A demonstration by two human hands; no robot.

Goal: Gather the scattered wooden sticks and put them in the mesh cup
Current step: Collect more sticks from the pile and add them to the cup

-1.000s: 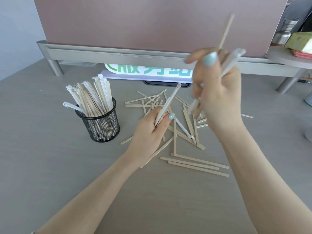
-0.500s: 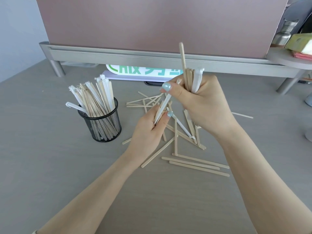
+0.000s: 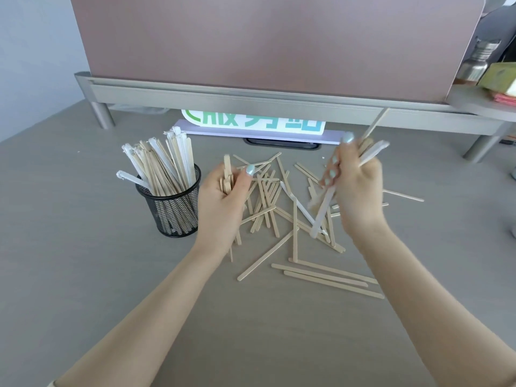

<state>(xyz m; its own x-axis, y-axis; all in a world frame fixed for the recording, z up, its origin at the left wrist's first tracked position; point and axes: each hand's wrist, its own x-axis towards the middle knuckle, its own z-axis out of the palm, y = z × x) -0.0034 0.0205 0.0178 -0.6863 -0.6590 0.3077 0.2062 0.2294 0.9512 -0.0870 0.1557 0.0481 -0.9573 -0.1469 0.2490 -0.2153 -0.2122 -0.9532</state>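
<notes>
A white sign (image 3: 252,122) with green and teal characters is showing partly under the grey shelf (image 3: 251,100); only its lower part is readable, something like "CHIX" followed by cut-off characters. One black mesh cup (image 3: 173,209) is standing on the grey table (image 3: 83,275), already crowded with wooden sticks and paper-wrapped ones leaning out of its top. Just right of the cup, the left hand (image 3: 223,202) is closing its fingers around a small bundle of wooden sticks (image 3: 227,177), held upright. Further right of the cup, the right hand (image 3: 354,188) is gripping several sticks, including a white wrapped stick (image 3: 321,213) angled downward; the exact number is blurred. Between the hands, a loose pile of sticks (image 3: 279,208), too many to count, is lying crisscrossed on the table. Far right of the cup, a steel bottle (image 3: 476,62) is standing beside a pink partition (image 3: 265,37).
</notes>
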